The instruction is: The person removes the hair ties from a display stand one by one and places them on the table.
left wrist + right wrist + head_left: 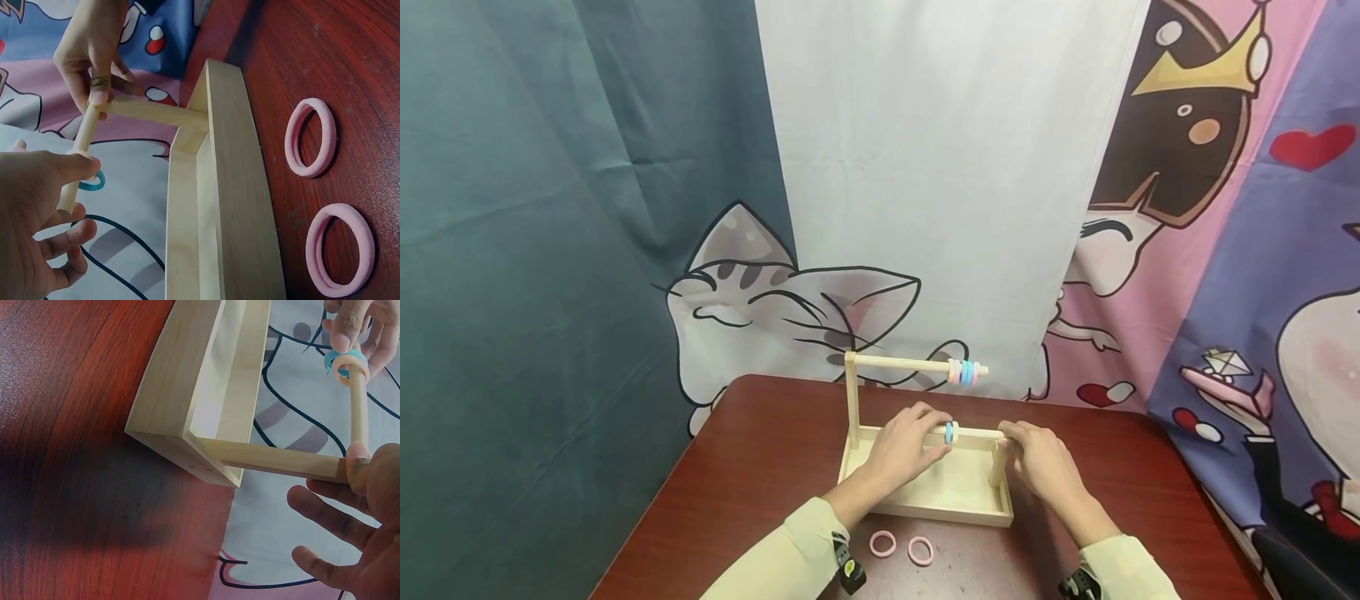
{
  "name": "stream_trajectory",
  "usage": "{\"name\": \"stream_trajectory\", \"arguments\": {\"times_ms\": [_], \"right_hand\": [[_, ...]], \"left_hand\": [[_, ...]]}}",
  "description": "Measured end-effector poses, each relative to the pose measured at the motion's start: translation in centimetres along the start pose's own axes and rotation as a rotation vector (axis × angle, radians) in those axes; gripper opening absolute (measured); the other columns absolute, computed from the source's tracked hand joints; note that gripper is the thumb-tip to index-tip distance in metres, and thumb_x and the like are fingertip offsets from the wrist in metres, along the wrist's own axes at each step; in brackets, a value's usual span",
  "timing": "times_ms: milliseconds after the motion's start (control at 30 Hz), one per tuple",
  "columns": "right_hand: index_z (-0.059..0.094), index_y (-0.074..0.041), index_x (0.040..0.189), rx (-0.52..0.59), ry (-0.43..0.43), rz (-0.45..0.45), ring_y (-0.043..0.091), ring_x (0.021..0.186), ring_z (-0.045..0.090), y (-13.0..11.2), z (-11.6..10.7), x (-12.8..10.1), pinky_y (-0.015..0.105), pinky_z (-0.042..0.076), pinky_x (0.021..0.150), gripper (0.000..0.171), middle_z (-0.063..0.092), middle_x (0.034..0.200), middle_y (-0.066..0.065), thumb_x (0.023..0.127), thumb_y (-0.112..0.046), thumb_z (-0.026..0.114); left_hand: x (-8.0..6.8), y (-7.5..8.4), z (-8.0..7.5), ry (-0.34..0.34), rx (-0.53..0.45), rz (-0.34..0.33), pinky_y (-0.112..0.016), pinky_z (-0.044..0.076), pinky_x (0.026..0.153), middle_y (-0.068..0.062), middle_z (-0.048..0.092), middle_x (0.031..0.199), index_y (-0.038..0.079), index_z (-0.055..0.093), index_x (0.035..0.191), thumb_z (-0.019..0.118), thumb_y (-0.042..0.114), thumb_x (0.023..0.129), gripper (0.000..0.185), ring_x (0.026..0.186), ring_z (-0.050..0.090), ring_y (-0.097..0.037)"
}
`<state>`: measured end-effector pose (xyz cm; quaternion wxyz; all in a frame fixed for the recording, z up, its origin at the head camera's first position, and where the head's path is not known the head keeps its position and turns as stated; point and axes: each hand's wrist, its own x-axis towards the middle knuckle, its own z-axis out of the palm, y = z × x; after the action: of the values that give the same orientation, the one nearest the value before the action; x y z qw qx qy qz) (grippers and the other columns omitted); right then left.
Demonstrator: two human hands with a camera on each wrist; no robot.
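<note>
Two pink rings (329,134) lie unthreaded, nearer than the left hand (901,447), which pinches a blue ring (949,433) on the lower bar (979,433); the right hand (1042,460) grips its end. Beyond both, the upper bar (902,363) already bears rings (966,372).

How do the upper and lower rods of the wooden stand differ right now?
The upper rod extends from the tall post; the lower rod from the short post. The upper rod carries more rings than the lower rod. No hand touches the upper rod, while the left hand and right hand are at the lower rod. Both are pale, wood-coloured and roughly level.
</note>
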<state>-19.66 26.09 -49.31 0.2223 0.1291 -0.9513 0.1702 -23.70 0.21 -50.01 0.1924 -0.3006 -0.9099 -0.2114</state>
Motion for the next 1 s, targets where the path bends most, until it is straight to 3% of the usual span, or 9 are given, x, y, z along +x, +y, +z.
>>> {"name": "stream_trajectory", "arguments": {"times_ms": [467,700,1000], "right_hand": [[0.081,-0.01,0.114,-0.009,-0.001,-0.004,0.027,0.072,0.066,0.2,0.1,0.0,0.049,0.056,0.063,0.02,0.074,0.09,0.004,0.095,-0.003,0.082],[0.081,-0.008,0.115,-0.004,-0.011,-0.013,0.03,0.073,0.069,0.2,0.2,0.0,0.051,0.058,0.063,0.021,0.076,0.092,0.006,0.095,-0.002,0.082],[0.08,-0.01,0.112,-0.004,0.006,-0.027,0.03,0.072,0.069,0.4,0.1,0.0,0.051,0.055,0.061,0.021,0.072,0.087,0.003,0.093,-0.002,0.083]], "left_hand": [[-0.3,-0.4,-0.4,0.053,-0.029,-0.014,-0.033,0.061,0.081,0.003,0.073,0.126,0.025,0.076,0.126,0.09,0.029,0.093,0.036,0.104,0.072,-0.019],[-0.8,-0.6,-1.2,0.022,-0.045,-0.054,-0.033,0.06,0.082,0.004,0.07,0.134,0.026,0.075,0.126,0.088,0.03,0.096,0.033,0.107,0.07,-0.017],[-1.2,-1.2,-1.6,0.078,-0.032,-0.038,-0.035,0.062,0.085,0.001,0.072,0.131,0.021,0.075,0.121,0.091,0.025,0.092,0.033,0.108,0.073,-0.021]]}}
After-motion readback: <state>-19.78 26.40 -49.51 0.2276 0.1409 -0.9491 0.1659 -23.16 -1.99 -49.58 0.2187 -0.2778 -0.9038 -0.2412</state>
